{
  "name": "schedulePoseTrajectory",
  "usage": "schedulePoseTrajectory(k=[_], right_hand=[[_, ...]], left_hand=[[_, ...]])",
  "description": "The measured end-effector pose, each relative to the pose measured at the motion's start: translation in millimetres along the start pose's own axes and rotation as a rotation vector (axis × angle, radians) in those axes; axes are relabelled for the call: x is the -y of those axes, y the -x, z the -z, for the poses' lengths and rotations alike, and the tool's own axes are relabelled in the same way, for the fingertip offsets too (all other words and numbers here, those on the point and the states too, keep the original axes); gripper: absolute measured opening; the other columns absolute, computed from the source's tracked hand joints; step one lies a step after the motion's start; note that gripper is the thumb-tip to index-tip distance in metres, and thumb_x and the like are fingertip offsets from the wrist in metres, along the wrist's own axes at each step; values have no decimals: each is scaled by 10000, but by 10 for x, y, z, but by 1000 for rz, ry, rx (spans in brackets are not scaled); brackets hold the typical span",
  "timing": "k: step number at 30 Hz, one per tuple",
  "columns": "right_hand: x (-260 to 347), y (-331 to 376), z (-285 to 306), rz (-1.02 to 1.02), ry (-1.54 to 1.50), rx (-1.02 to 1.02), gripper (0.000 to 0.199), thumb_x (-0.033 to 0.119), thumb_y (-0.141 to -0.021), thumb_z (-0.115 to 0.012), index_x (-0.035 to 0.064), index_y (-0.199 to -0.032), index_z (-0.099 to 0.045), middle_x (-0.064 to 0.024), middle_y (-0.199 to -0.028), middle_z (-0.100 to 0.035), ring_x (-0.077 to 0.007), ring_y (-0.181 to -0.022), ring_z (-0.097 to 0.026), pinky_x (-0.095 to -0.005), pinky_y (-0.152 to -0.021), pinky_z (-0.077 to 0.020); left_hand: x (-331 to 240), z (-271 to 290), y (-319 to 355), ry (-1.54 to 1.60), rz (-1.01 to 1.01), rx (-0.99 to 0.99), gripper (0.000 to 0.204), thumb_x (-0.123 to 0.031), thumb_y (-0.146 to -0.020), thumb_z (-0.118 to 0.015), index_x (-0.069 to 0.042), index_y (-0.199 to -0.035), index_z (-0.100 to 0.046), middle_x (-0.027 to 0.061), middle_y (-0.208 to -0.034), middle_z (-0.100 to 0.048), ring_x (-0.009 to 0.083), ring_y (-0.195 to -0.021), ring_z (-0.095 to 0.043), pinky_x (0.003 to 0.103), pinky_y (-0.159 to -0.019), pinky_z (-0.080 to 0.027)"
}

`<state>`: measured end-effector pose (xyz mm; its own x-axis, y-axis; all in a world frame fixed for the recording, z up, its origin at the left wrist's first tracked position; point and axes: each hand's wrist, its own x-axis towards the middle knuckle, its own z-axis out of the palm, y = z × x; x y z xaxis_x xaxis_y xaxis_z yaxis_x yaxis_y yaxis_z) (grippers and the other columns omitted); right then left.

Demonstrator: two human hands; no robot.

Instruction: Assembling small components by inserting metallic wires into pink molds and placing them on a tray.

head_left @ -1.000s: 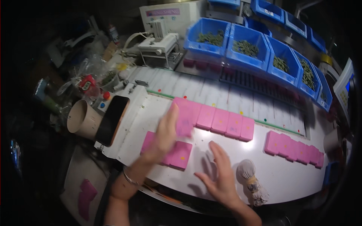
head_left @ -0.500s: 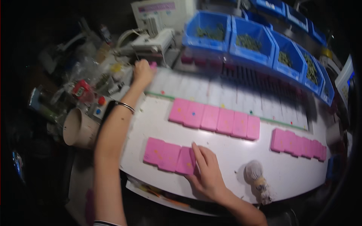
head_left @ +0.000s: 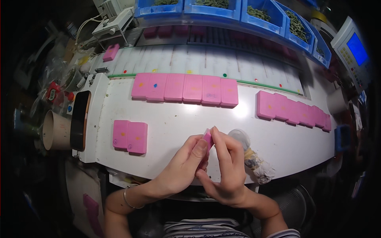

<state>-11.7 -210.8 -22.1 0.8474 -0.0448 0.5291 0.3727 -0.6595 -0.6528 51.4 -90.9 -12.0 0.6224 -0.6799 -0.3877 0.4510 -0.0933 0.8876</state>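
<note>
The left hand (head_left: pixel 186 158) pinches a small pink block (head_left: pixel 208 137), with its thumb flat on one side. The right hand (head_left: pixel 229 172) is bent around the block, fingertips at the top and thumb near the bottom, but I cannot tell if it grips too. The block is up on its edge, near the front of the white table (head_left: pixel 170 119). Two other blocks (head_left: pixel 137 139) lie side by side to the left

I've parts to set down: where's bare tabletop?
Between the middle pink row and left hand, right of the pink pair; also between the right pink row and whitish bundle. Crowded: around left hand and right hand; left edge, by the phone.
</note>
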Motion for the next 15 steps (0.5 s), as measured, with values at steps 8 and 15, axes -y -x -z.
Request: schedulePoseTrajectory(k=[8, 15], right_hand=[[-74, 131, 169, 33, 97, -3, 740, -25, -575, -710, -134, -1242, -408, -251, -1144, -465, -362, -1022, -498, -382, -851, -448], [-139, 171, 153, -44, -15, 28, 739, -28, -557, -691, -128, -1237, -418, -252, -1153, -460, -378, -1053, -487, -406, -872, -435]], left_hand=[[274, -251, -107, 176, -110, -41, 480, -436, -982, -242, -9, -1053, -449, 17, -736, -436, 84, -633, -427, 225, -605, -412], [391, -302, -187, 148, -158, -132, 520, -431, -987, -195, -14, -947, -503, 32, -741, -495, 97, -627, -461, 241, -588, -413]])
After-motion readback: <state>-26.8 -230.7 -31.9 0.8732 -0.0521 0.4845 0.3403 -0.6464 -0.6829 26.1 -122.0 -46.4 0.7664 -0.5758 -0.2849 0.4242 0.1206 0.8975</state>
